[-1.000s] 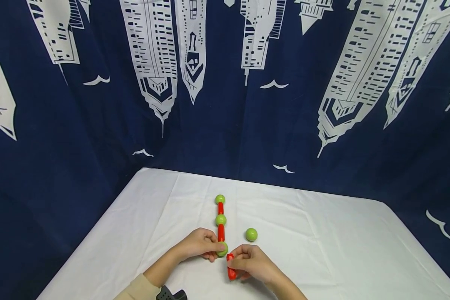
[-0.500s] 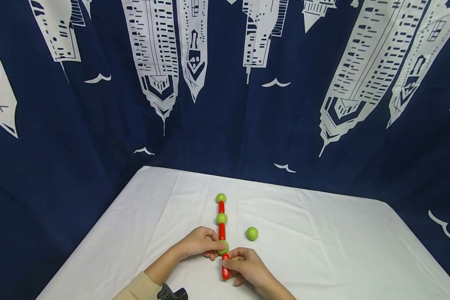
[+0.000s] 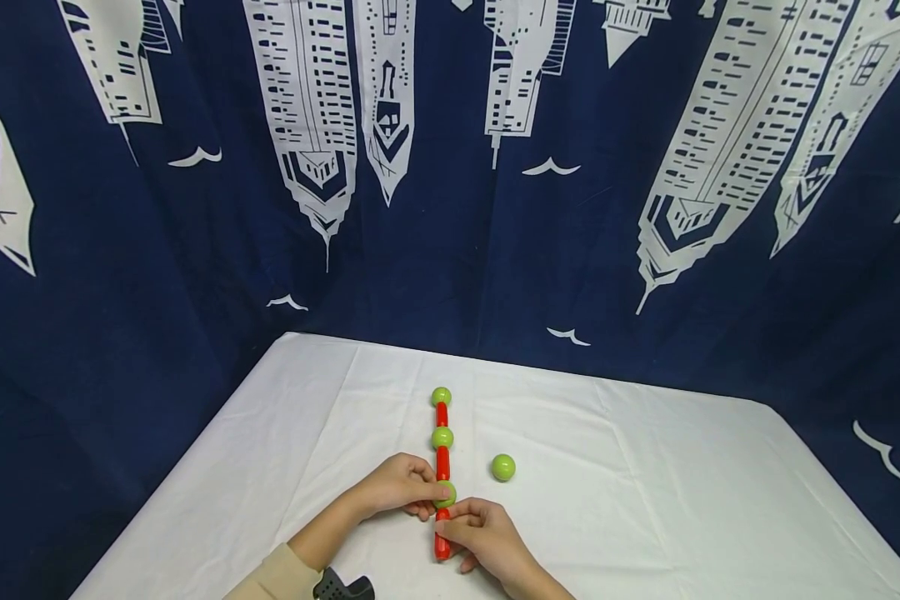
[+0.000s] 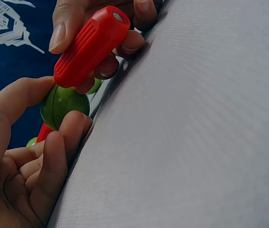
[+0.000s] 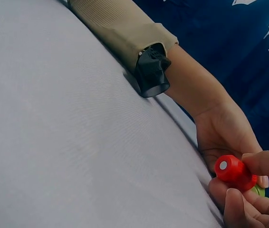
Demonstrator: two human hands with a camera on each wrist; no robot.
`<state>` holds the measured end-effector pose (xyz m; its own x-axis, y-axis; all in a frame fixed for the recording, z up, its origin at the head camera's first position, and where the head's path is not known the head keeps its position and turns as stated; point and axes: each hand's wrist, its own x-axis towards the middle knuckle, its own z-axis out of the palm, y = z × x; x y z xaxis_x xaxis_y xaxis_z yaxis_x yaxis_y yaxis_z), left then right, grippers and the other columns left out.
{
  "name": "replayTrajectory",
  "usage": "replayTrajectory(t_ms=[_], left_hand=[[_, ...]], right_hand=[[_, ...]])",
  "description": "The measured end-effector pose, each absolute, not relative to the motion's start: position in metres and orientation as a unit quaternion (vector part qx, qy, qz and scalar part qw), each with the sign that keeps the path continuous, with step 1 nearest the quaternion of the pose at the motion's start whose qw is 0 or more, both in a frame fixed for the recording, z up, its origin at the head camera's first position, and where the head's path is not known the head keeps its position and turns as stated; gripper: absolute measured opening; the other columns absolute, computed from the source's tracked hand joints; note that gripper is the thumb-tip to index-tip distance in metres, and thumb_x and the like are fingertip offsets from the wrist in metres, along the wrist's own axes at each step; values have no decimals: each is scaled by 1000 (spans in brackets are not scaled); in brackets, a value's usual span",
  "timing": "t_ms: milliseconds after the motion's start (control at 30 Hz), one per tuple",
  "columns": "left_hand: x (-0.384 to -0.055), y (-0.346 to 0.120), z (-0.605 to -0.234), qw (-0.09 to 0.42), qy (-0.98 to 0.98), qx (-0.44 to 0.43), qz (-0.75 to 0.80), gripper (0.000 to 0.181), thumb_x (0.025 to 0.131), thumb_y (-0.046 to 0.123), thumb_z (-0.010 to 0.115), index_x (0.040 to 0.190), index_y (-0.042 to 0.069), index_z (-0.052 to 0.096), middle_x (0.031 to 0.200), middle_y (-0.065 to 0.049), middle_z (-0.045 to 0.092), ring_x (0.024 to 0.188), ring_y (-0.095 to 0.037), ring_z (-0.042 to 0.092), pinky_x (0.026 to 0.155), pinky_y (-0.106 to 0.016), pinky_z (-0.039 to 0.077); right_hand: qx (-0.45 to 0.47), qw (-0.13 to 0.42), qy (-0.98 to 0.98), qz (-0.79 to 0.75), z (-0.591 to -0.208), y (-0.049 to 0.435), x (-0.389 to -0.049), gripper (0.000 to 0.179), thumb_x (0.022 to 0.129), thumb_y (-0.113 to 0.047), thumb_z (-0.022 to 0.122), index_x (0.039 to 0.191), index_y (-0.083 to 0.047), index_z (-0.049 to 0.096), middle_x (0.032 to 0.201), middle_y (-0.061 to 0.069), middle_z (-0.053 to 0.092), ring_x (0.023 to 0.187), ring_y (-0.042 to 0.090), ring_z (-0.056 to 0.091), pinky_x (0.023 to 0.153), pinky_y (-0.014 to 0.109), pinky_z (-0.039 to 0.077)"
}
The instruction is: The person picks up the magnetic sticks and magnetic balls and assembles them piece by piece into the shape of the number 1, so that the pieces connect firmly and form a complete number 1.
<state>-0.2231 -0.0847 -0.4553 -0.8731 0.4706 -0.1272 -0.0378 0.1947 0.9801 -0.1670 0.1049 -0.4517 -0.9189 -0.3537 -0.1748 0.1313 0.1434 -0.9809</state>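
Note:
My left hand pinches a green ball between thumb and fingers at the near end of a straight chain on the table. With thumb and fingertips, my right hand grips a ribbed red magnetic rod by its sides. One end of this rod meets the pinched ball, in line with the chain. Its other end, with a round silver disc, faces the near side. Beyond the left hand, the chain runs through a red rod, a middle green ball, another red rod and a far green ball.
A loose green ball lies right of the chain. White cloth covers the table, and a dark blue curtain with white buildings hangs behind it. A black device sits at the left wrist, by the beige sleeve.
My right hand has moved left with the red magnetic rod, bringing it from beside the near green ball into line with the chain. My left hand keeps its pinch in place.

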Motion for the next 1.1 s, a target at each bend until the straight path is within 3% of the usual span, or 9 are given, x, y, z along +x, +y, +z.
replayTrajectory(t_ms=[1100], left_hand=[[-223,-85,-458,204,742,143,623,24,85,21,77,83,1,64,61,-3,65,52,-8,60,50,-17,50]], right_hand=[[-51,171,748,-639,-451,103,-165,26,89,-21,71,96,3,64,75,4,70,63,10,66,43,17,44]])
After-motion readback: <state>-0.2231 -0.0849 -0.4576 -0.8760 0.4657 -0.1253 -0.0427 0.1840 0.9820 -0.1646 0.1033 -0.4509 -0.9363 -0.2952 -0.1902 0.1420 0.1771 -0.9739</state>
